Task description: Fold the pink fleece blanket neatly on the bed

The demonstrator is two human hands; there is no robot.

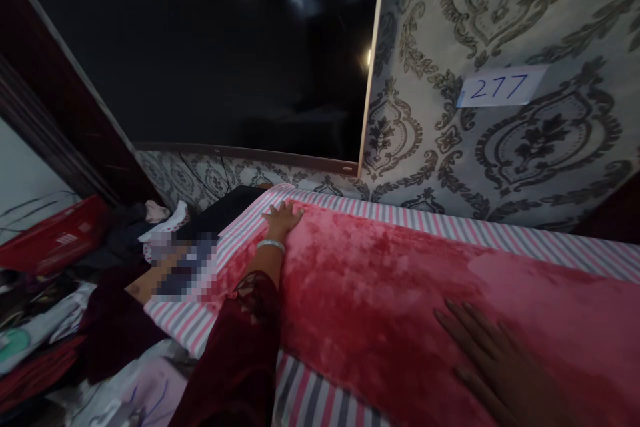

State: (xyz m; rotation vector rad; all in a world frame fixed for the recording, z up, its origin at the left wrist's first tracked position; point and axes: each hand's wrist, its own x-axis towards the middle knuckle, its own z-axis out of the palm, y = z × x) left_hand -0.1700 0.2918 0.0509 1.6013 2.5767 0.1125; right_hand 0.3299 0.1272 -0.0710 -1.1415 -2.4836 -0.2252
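Observation:
A red, plush-looking cloth [360,280] lies spread over a striped pink, grey and white sheet [330,397]. Near the cloth's far left corner, my left hand [281,220] rests flat with its fingers spread, a bracelet at the wrist. My right hand [493,357] lies palm down on the cloth at the lower right, fingers stretched out and somewhat dim. Neither hand holds anything. The sheet's striped border shows along the far edge and the left end.
Behind the cloth, a large dark television [225,60] hangs before a patterned wall. A paper label [501,87] reading 277 is stuck there. Heaped clothes [115,320], plastic bags [150,387] and a red basket [55,233] crowd the left side. One patch there is pixelated.

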